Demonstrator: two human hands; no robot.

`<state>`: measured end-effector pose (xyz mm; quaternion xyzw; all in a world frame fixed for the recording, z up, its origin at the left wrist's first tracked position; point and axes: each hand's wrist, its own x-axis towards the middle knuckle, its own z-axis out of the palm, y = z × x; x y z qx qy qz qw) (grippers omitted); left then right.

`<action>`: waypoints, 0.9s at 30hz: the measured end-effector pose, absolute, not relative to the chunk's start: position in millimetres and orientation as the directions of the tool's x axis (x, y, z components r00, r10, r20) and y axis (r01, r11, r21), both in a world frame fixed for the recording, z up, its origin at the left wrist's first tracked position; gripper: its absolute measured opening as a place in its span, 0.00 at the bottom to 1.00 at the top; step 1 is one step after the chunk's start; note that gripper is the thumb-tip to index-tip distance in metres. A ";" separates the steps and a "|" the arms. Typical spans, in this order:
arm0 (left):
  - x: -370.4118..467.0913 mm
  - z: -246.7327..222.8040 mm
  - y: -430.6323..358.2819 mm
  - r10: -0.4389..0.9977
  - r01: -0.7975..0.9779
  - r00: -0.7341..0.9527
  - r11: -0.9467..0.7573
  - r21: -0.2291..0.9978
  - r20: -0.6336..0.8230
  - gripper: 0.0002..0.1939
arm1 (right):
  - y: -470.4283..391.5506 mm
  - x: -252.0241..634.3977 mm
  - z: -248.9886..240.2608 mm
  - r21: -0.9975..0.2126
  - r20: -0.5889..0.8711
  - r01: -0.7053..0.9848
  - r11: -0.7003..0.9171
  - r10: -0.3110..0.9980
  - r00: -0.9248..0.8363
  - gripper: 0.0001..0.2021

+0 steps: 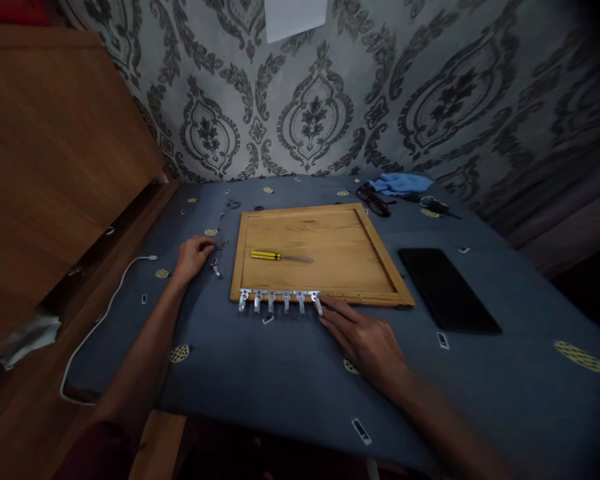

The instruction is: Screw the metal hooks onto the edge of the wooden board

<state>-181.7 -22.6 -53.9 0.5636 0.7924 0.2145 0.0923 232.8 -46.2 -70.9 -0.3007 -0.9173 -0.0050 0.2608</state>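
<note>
A metal hook rail [286, 300] with several hooks lies along the near edge of the framed wooden board [325, 230]. At the rail's right end, my right hand [365, 337] grips the last hook with its fingertips. My left hand [194, 257] rests on the cloth left of the board, its fingers drawn together beside some small metal pieces [222, 246]; what is between the fingertips is too small to make out. Just below that hand is a loose metal hook [216, 268]. A screwdriver [275, 256] with a yellow handle lies on the board.
Right of the board lies a black tablet-like slab [447, 287]. Sunglasses [375, 200], a blue cloth [401, 183] and a dark key-like item [433, 204] sit at the back right. A white cable [103, 317] runs along the left, beside a wooden cabinet [55, 167].
</note>
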 end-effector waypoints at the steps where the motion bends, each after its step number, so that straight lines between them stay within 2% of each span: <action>1: -182.3 -54.2 -22.7 0.937 0.860 -0.335 0.263 0.437 0.096 0.19 | -46.0 232.7 -71.5 -0.142 0.486 0.553 0.821 0.544 -0.683 0.15; 6: -181.8 -55.6 -26.7 0.953 0.886 -0.277 0.202 0.417 0.127 0.17 | -47.1 232.2 -70.3 -0.143 0.465 0.558 0.817 0.553 -0.691 0.15; 11: -178.6 -56.5 -32.0 0.949 0.899 -0.239 0.136 0.417 0.205 0.11 | -50.3 231.3 -66.4 -0.172 0.430 0.580 0.797 0.590 -0.683 0.13; 18: -178.1 -58.0 -31.9 0.932 0.904 -0.240 0.112 0.414 0.273 0.14 | -50.9 230.9 -68.2 -0.196 0.385 0.599 0.777 0.623 -0.681 0.13; 27: -180.4 -58.9 -28.9 0.928 0.917 -0.245 0.129 0.378 0.279 0.14 | -48.9 231.6 -77.8 -0.222 0.350 0.623 0.750 0.658 -0.667 0.14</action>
